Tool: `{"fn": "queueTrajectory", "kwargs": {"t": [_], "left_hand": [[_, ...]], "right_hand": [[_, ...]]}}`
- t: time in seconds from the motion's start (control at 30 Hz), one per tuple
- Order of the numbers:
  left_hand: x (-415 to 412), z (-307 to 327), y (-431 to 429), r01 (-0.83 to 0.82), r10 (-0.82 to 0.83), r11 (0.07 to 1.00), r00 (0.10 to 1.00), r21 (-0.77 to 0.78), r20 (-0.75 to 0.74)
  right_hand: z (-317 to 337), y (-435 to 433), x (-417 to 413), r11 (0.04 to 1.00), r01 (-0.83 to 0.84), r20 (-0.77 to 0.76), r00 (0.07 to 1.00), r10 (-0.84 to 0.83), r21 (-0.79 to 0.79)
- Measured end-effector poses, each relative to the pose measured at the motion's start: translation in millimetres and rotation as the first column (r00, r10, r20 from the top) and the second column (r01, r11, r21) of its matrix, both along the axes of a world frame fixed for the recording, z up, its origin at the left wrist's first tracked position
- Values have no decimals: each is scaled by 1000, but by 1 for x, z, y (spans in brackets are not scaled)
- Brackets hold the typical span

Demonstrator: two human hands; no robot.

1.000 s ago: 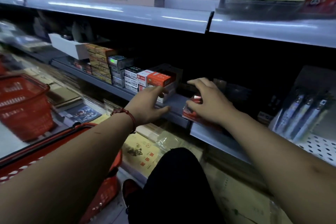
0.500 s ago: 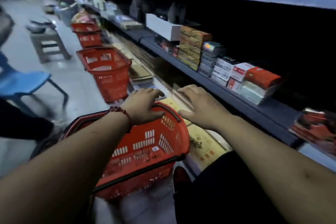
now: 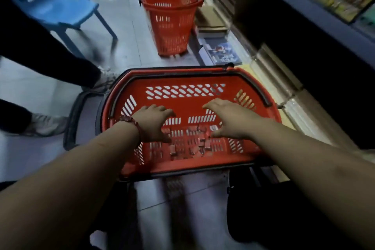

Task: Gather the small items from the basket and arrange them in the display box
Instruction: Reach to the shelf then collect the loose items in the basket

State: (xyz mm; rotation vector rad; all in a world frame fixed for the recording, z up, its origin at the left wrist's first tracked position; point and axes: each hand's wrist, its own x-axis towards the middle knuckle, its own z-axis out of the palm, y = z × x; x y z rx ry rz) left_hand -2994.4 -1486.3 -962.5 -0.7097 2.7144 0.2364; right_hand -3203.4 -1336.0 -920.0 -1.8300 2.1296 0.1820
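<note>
The basket (image 3: 190, 79) under the fingers (image 3: 162, 110) is red moulded plastic, slotted and faintly shiny, with a darker matt handle (image 3: 266, 100). The small items (image 3: 194, 144) just below the fingers look red and smooth, too blurred for more. Beyond the fingers, a second basket (image 3: 172, 26) of the same plastic stands on glossy pale floor tiles (image 3: 125, 32) beside a blue chair (image 3: 60, 10) of smooth plastic.

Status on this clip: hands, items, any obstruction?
Left hand and right hand open, empty, down in the basket. Small red items loose on its floor. Nothing blocking them.
</note>
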Motion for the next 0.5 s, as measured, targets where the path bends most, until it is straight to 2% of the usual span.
{"fn": "queueTrajectory", "kwargs": {"t": [0.17, 0.3, 0.4, 0.5], "left_hand": [[-21, -66, -34, -105, 79, 985, 981, 138, 178], [-38, -127, -56, -260, 197, 924, 952, 279, 234], [-39, -170, -63, -374, 307, 864, 922, 337, 235], [-33, -204, -64, -478, 424, 804, 878, 353, 223]], "right_hand": [[-68, -37, -27, 977, -84, -23, 996, 91, 197], [-128, -58, -47, 918, -105, -18, 993, 121, 382], [-175, -70, -57, 890, -133, 45, 991, 126, 435], [-209, -83, -64, 901, -124, 88, 992, 96, 417]]}}
